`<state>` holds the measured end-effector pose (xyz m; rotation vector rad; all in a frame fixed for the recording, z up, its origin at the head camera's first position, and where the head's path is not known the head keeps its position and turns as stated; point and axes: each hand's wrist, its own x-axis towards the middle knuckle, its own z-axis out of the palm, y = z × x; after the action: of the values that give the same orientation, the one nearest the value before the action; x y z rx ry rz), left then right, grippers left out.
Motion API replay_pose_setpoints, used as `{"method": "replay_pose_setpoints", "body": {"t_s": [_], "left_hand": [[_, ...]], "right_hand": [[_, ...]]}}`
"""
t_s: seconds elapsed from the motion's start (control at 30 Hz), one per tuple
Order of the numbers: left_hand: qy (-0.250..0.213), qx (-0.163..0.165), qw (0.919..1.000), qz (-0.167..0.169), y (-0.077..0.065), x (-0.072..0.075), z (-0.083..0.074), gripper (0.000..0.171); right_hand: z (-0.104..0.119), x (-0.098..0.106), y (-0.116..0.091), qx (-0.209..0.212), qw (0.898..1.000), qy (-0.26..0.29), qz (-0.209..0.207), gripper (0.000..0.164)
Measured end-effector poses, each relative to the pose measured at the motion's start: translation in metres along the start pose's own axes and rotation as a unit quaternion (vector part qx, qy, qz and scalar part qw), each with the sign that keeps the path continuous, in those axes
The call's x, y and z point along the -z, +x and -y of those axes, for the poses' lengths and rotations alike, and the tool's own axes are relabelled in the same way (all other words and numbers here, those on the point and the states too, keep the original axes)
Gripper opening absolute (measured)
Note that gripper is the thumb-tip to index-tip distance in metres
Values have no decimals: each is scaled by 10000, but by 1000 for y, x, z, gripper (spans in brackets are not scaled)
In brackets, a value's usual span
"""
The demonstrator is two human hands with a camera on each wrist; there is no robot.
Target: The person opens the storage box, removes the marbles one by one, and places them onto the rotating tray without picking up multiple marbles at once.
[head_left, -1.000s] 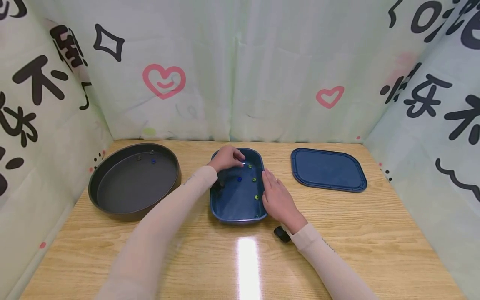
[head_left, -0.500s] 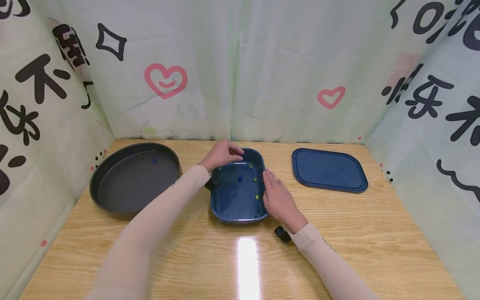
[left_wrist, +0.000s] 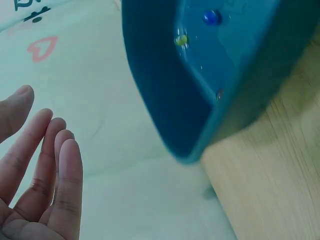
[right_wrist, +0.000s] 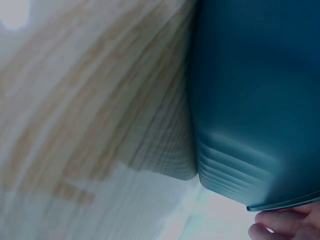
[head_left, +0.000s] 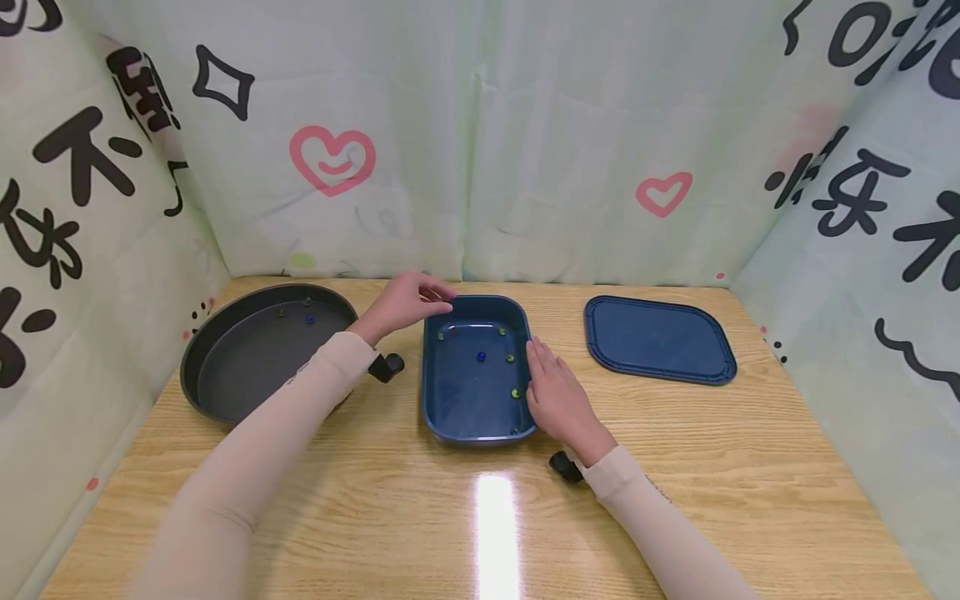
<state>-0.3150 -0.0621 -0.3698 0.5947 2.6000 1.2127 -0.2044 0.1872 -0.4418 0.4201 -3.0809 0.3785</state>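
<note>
A deep blue rectangular box (head_left: 480,408) without its lid stands mid-table, with several small glass marbles on its floor, one of them a blue marble (head_left: 482,357). Over the box's far left corner is my left hand (head_left: 408,300); in the left wrist view its thumb and slightly bent fingers (left_wrist: 70,165) are apart, with nothing between them. My right hand (head_left: 562,400) lies with straight fingers along the box's right rim. In the right wrist view the outer wall of the box (right_wrist: 250,100) fills the right side, and fingertips (right_wrist: 280,222) show at its rim.
A round dark grey pan (head_left: 262,358) stands at the left, partly behind the left forearm, with a few marbles near its far side, including a blue marble (head_left: 310,319). A flat blue lid (head_left: 660,340) lies to the right. Printed curtains (head_left: 525,167) enclose the table's back and sides.
My left hand has moved left from over the box's inside to its far left corner, uncovering marbles near the far end. My right hand has stayed at the right rim.
</note>
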Motion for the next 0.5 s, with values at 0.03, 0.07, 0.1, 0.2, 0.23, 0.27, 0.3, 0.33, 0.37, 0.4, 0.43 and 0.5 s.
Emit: {"method": "replay_pose_setpoints", "body": {"t_s": [0.03,0.07,0.1,0.2,0.23,0.27,0.3,0.33,0.37,0.4,0.43,0.5], "left_hand": [[-25,37,10000,-9,-3,3,1,29],[-37,69,10000,-28,-6,7,2,29],[-58,110,9999,-54,-9,10,3,29],[-88,215,9996,-162,-16,18,7,28],[-84,236,9995,-208,-18,21,8,28],[-73,266,9993,-244,-20,23,10,28],[-71,293,9992,-276,-22,26,11,28],[-72,308,9990,-310,-25,28,13,29],[-96,322,9988,-348,-27,31,14,28],[-82,337,9986,-388,-29,33,16,29],[-59,346,9985,-425,-32,35,17,29],[-48,338,9982,-486,-36,41,22,30]], "right_hand": [[0,0,0,-11,10000,-8,11,57],[0,0,0,-11,10000,-4,13,57],[-1,0,0,-21,10000,-14,19,57],[-2,0,0,-36,10000,-28,20,57],[-2,0,0,-34,10000,-30,14,57],[-2,0,0,-24,10000,-24,10,57],[-2,0,0,-24,10000,-22,10,57],[-2,0,0,-15,10000,-13,0,57],[-2,0,0,-24,10000,-9,12,57],[-2,-1,0,-18,10000,-2,10,57],[-2,-1,0,-15,10000,-2,9,57],[-1,-1,0,-21,10000,4,27,57]]}}
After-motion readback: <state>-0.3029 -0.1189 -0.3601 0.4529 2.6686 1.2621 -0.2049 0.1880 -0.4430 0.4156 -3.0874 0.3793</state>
